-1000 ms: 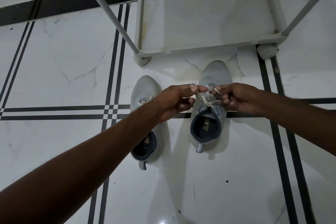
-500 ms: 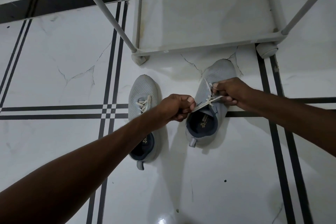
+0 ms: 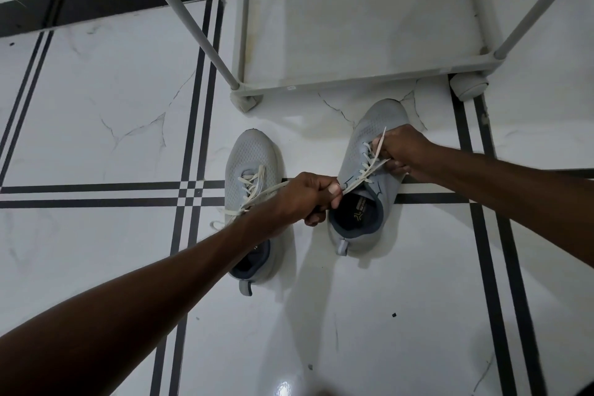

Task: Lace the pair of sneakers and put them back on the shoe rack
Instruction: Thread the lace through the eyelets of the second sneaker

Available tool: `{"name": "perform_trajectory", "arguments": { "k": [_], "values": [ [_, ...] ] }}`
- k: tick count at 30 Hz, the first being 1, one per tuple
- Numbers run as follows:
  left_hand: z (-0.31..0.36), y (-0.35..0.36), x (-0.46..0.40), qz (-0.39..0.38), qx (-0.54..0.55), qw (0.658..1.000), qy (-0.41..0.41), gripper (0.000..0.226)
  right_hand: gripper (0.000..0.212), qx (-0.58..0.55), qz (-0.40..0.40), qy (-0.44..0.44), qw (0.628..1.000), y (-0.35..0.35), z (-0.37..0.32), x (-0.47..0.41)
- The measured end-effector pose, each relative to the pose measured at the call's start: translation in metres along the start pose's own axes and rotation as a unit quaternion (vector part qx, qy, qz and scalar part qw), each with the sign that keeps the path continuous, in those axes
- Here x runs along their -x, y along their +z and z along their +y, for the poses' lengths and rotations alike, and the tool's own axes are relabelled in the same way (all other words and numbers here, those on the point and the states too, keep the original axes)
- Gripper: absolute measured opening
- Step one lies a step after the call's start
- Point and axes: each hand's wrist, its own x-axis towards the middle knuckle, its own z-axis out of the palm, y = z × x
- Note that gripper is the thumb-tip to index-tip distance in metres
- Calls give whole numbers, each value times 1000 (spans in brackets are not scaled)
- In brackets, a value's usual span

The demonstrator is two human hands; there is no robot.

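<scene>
Floor (image 3: 96, 100) is white tile w/ black stripes, glossy. L shoe (image 3: 254, 164) sits flat on it, toe twd the rack, laces threaded but ends lying loose, one trailing off its left side; no bow visible. L forearm crosses over its heel, so part of it is hidden.

L hand (image 3: 308, 196) is fisted, thumb and fingers clamped on one end of the lace (image 3: 366, 172), pulling it down-left. Lace runs taut across the R shoe (image 3: 369, 151) up to the R hand (image 3: 401, 151), whose fingers pinch the other end just above the eyelets; a short tail sticks up past the knuckles. R shoe stands right of the L one, apart from it, toe almost at the rack's front edge.

Rack (image 3: 353, 82) is behind both shoes; its bottom shelf holds nothing in the part shown. Both shoes are on the floor, not shelved.

Judgement: step is tightening the R shoe's lacing or starting a knot; can't tell which.

Risks:
- Uneven pull, L harder than R, could drag one end back thru an eyelet.
- Shoe isn't pinned down, so a sideways tug may skid or tip it on the slick tile.
- L shoe's loose ends lie under the L arm and could snag or get dragged when the arm moves.
- If those stay untied, the pair would go up half done.
</scene>
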Motion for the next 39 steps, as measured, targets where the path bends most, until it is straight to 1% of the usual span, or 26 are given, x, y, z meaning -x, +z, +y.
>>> {"name": "perform_trajectory", "arguments": {
  "k": [5,10,11,13,17,20,23,24,26,28,31,34,36,39],
  "values": [
    [6,3,8,-4,-32,999,-5,37,30,20,17,6,1000,3,-1,1],
    [8,1,1,-4,-106,994,8,35,23,40,36,-39,998,3,-2,2],
    [8,1,-2,0,-107,994,10,34,21,49,38,-51,997,2,-1,2],
    [8,-5,-3,27,-68,997,13,30,24,68,15,-61,996,0,0,3],
    [13,-18,-3,72,37,996,25,26,23,14,-46,-44,998,-2,1,9],
    [26,-23,-3,94,41,993,55,25,22,-29,-43,-24,998,-2,5,10],
    [36,-24,-4,130,41,988,79,20,27,-58,-30,-4,998,-5,7,10],
    [37,-24,-5,121,54,989,71,19,28,-69,-31,2,997,-7,7,10],
    [37,-22,-6,71,121,990,30,20,28,-83,-37,15,996,-9,6,9],
    [37,-19,-10,12,202,979,-22,25,26,-96,-48,31,994,-10,6,8],
    [31,-18,-16,-49,265,960,-78,29,23,-108,-73,49,990,-10,8,5],
    [25,-23,-19,-103,296,944,-103,34,24,-118,-83,61,988,-11,8,0],
    [25,-26,-21,-124,296,940,-118,32,27,-129,-87,71,985,-10,7,-3],
    [20,-19,-26,-100,278,949,-108,30,27,-125,-90,70,986,-8,5,-6]
  ]
}}
